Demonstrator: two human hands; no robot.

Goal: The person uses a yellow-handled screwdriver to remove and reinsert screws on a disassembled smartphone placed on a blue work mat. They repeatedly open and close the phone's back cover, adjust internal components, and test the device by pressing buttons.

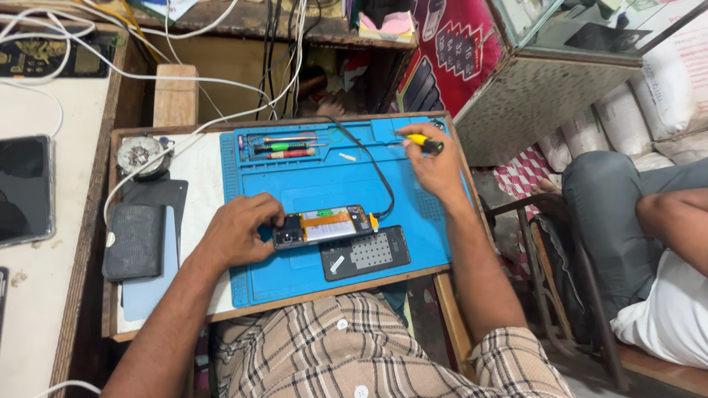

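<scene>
The person's left hand (237,237) rests on the blue work mat (324,184), its fingers curled over the left end of an opened phone (323,225) and pressing it down. The phone lies flat near the middle of the mat, its back cover off, with orange and white parts showing inside. This grip is closed loosely on the phone's end rather than lifting it.

The right hand (436,168) is up at the far right corner of the mat, well apart from the phone. Its grip is closed around a yellow-handled screwdriver (422,141), whose black end sticks out to the right past the fingers.

A black cable (377,173) runs from the top of the mat down to the right end of the phone. Just in front of the phone lies a dark rectangular panel (366,253) with a grid of dots. Several other screwdrivers (284,147) sit in the tray at the mat's top edge.

The mat covers a wooden counter (177,96). To the left of it lie a black wallet-like case (134,241) and a round metal part (139,154). A seated person's knee (605,184) shows at the right.
</scene>
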